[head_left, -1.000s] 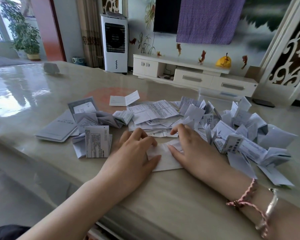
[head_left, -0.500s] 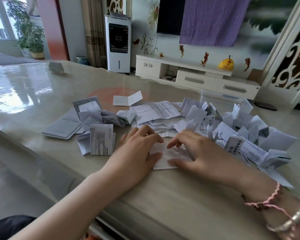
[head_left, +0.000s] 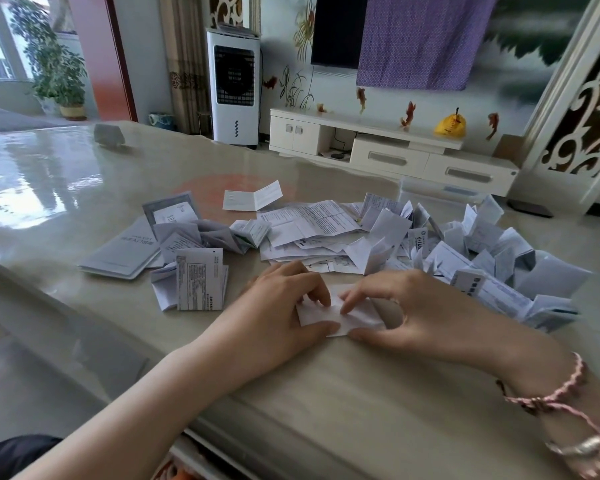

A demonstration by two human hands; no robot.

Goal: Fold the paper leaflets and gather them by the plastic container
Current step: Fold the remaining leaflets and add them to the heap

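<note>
A small white leaflet (head_left: 338, 315) lies on the beige table (head_left: 326, 393) in front of me. My left hand (head_left: 278, 313) pinches its left side between thumb and curled fingers. My right hand (head_left: 413, 313) pinches its right side the same way. Behind the hands lies a loose spread of flat printed leaflets (head_left: 309, 223). To the right sits a heap of folded leaflets (head_left: 482, 258). A clear plastic container (head_left: 437, 194) stands behind that heap, partly hidden by it.
A folded printed leaflet (head_left: 200, 278) and grey booklets (head_left: 125, 251) lie at the left. A small open card (head_left: 252, 199) lies farther back. The table's near edge runs diagonally at the lower left. A white TV cabinet (head_left: 388, 147) stands beyond the table.
Both hands went from pressing flat on the leaflet to pinching it with curled fingers. My right hand moved in closer to the left.
</note>
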